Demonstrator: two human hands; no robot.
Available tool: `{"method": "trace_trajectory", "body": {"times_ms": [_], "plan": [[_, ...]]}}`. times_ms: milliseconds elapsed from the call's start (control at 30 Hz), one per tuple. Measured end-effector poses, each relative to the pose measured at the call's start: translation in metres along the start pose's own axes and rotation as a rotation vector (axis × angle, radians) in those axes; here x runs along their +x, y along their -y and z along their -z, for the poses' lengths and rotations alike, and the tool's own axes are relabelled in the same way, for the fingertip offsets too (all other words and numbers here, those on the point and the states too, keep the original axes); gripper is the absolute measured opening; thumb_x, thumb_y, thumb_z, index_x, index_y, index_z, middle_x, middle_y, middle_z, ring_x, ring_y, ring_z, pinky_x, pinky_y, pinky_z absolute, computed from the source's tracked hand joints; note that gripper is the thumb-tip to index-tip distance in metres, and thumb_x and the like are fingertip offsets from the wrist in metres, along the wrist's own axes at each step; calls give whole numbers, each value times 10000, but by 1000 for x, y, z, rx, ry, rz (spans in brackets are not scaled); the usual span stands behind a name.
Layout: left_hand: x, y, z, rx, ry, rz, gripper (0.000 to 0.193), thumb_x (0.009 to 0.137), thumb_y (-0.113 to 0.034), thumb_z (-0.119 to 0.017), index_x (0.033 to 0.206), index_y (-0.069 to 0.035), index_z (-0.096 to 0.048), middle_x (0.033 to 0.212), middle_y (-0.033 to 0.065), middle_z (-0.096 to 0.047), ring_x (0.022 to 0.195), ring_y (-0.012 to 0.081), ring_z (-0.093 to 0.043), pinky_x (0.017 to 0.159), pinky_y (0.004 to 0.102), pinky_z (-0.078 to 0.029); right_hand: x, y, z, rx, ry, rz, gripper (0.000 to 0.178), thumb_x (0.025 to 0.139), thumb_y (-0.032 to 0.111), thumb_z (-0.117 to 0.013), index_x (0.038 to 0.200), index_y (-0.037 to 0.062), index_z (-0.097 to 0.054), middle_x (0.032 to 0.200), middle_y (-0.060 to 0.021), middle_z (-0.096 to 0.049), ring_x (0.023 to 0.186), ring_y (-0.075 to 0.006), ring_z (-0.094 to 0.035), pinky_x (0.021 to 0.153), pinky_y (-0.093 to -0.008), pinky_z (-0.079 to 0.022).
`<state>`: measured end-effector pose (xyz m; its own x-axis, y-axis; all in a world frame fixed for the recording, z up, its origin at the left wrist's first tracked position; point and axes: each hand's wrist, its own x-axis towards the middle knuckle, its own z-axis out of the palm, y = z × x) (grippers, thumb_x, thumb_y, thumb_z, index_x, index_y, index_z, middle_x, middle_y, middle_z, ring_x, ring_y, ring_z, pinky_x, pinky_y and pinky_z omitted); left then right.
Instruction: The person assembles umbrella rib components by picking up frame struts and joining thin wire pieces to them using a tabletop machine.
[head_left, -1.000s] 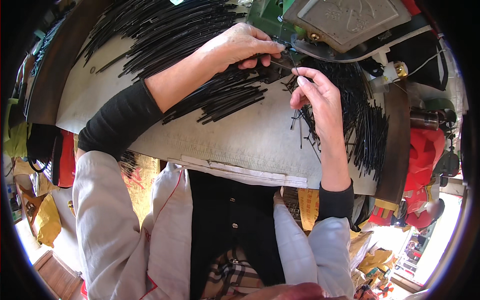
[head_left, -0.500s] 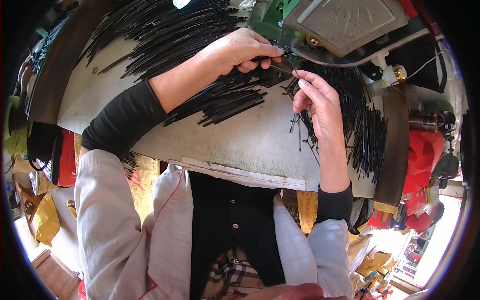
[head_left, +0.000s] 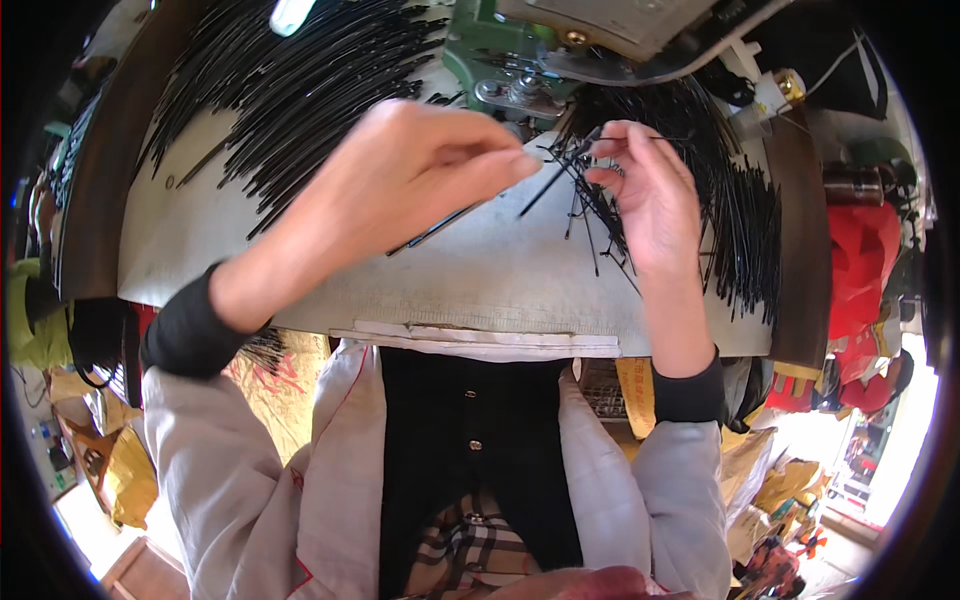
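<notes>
Left hand (head_left: 415,175) above the middle of the pale grey worktop (head_left: 480,285), back of hand up, thumb and forefinger stretched rightward, tips close together. Motion-blurred; from where I stand, cannot tell whether anything is pinched there. Right hand (head_left: 655,205) nearer the right edge, palm turned inward, fingers curled toward the thumb, holding a slim, straight black rod (head_left: 548,184) by its upper end.

Rod: between the hands. Long axis slants; free end points to the near left corner, held end to the far right.

Long heap of glossy black rods (head_left: 310,100) toward the far left corner, most slanting the same way. Tangled black bundle of thin stems (head_left: 750,235) along the right edge, ends toward the near edge. Green metal machine base (head_left: 468,50) at the far edge.

Writing: fine ruler-like marks along the near edge, too small to read. Red characters on a yellow printed sack (head_left: 285,395) below the near left corner, partly hidden.
</notes>
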<state>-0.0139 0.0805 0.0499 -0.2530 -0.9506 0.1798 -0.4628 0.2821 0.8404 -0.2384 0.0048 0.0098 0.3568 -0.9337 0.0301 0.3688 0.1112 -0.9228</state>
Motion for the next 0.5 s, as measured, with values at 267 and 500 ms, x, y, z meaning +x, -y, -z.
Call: {"method": "trace_trajectory", "body": {"times_ms": [267, 500], "plan": [[-28, -33, 84, -448, 481, -393, 232, 894, -171, -542, 956, 39, -618, 996, 169, -637, 822, 247, -659, 763, 381, -546, -17, 28, 24, -24, 35, 50, 231, 922, 167, -464, 960, -23, -589, 902, -108, -609, 808, -191, -592, 713, -312, -495], [-34, -33, 90, -402, 358, -532, 223, 890, -161, -541, 961, 38, -614, 1003, 166, -632, 840, 249, -648, 778, 382, -536, -21, 25, 14, -122, -3, -24, 240, 921, 179, -457, 954, -21, -584, 853, -95, -602, 784, -173, -586, 674, -297, -490]]}}
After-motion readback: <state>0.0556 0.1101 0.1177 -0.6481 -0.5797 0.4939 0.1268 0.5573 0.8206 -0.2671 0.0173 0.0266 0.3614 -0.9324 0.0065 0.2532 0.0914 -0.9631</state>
